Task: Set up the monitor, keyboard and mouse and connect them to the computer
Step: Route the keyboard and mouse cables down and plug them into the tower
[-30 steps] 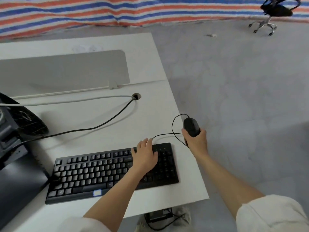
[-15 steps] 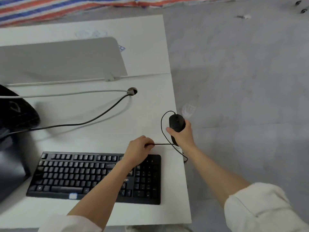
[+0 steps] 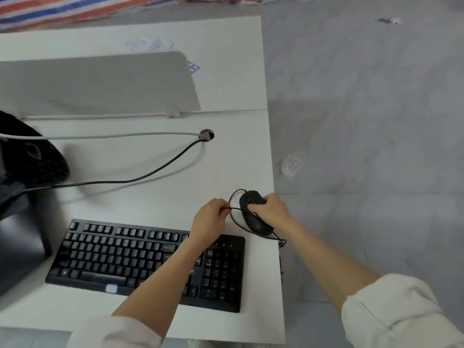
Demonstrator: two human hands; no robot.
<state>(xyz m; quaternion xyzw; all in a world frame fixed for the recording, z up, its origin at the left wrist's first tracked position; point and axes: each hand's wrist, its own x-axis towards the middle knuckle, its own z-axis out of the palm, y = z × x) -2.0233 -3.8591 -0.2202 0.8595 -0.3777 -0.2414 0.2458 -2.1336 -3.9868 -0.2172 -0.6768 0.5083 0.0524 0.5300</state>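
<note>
I hold the black mouse [image 3: 253, 214] in my right hand [image 3: 272, 212], fingers curled over its far end, at the right edge of the white desk [image 3: 150, 172], just past the far right corner of the black keyboard [image 3: 140, 259]. The mouse's long axis runs from far-left to near-right, its rounded tail pointing back toward my right forearm, and it looks tilted rather than flat on the desk, though I cannot tell whether any part touches.

My left hand [image 3: 209, 222] sits just left of the mouse, over the keyboard's far edge, and pinches the thin mouse cable [image 3: 234, 209] between curled fingers. From that pinch the cable runs right to the mouse; a small loop stands off the mouse's far end and more slack trails past the near side toward the desk edge, where it drops out of sight.

So the cable lies between my hands, and my left hand is the nearer one to work along it. I judge the next move is to free the slack and lead the plug toward the cable hole [image 3: 207, 134], far and left, where a grey cable [image 3: 113, 135] and a black cable [image 3: 150, 173] already pass. The tangled loop could snag.
</note>
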